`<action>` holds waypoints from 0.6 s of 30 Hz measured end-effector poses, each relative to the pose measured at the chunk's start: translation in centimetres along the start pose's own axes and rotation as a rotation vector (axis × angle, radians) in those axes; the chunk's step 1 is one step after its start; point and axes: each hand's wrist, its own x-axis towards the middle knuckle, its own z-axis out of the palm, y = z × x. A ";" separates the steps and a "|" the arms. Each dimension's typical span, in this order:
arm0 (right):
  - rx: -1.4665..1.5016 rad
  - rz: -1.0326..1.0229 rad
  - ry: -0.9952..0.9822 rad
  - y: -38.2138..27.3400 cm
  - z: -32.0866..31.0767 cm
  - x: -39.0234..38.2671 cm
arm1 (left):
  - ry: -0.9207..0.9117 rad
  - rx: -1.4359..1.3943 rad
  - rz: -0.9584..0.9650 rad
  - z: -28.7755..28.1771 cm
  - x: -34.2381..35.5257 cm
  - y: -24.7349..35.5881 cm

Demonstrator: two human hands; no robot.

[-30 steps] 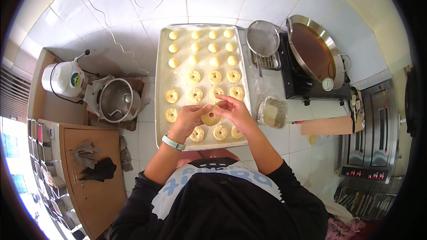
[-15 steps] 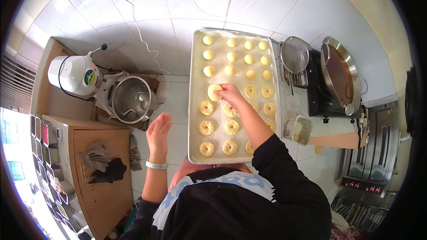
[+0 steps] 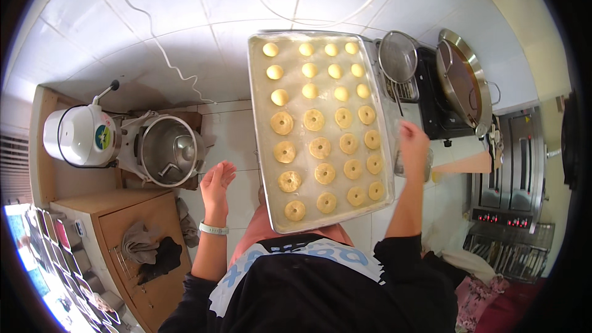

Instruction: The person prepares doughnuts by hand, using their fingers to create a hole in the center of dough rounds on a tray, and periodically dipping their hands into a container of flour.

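Note:
A metal tray (image 3: 388,205) carries rows of pale dough. Smooth dough balls (image 3: 309,91) fill its far three rows. The nearer rows hold flattened dough rings (image 3: 314,119), each with a hole in the middle. At the left end of the farthest ring row lies a dough ring (image 3: 282,123). Left of the tray, my left hand (image 3: 217,184) is held up, fingers stretched and empty. My right hand (image 3: 413,148) is past the tray's right edge, over a small clear container (image 3: 401,163) that it partly covers. Its fingers are partly hidden, so their grip is unclear.
A stand mixer (image 3: 80,135) with a steel bowl (image 3: 169,150) is on the left, above a wooden cabinet (image 3: 142,209). At right are a mesh strainer (image 3: 398,55), a wide pan (image 3: 459,80) of brown liquid on a black stove (image 3: 435,98), and a wooden board (image 3: 465,164).
My right hand has let go of the dough ring, which now lies on the tray, and has moved right to the container. My left hand stays raised. The view has shifted slightly.

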 end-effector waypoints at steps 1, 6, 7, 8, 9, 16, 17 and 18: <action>-0.116 0.098 -0.013 2.9 -2.6 0.0 | -0.016 0.122 0.057 0.7 0.6 -0.4; -0.501 0.228 -0.422 13.0 -4.4 0.2 | -0.207 0.912 0.641 7.3 3.5 -1.5; -0.624 0.246 -0.467 13.7 -3.1 0.5 | -0.244 1.206 0.940 8.6 3.8 -1.5; -0.749 0.268 -0.504 14.9 -2.1 0.4 | -0.248 1.210 0.943 10.0 4.0 -1.6; -0.704 0.253 -0.438 17.2 -1.3 0.1 | -0.257 1.313 1.010 11.3 4.1 -1.7; -0.582 0.120 -0.412 19.6 -1.9 -0.4 | -0.332 1.356 0.994 11.8 6.4 -2.7; -0.493 0.028 -0.394 19.5 -2.7 -0.8 | -0.361 1.285 0.895 11.4 6.5 -2.9; -0.403 -0.063 -0.375 19.3 -3.6 -1.2 | -0.366 1.287 0.892 11.0 6.4 -3.2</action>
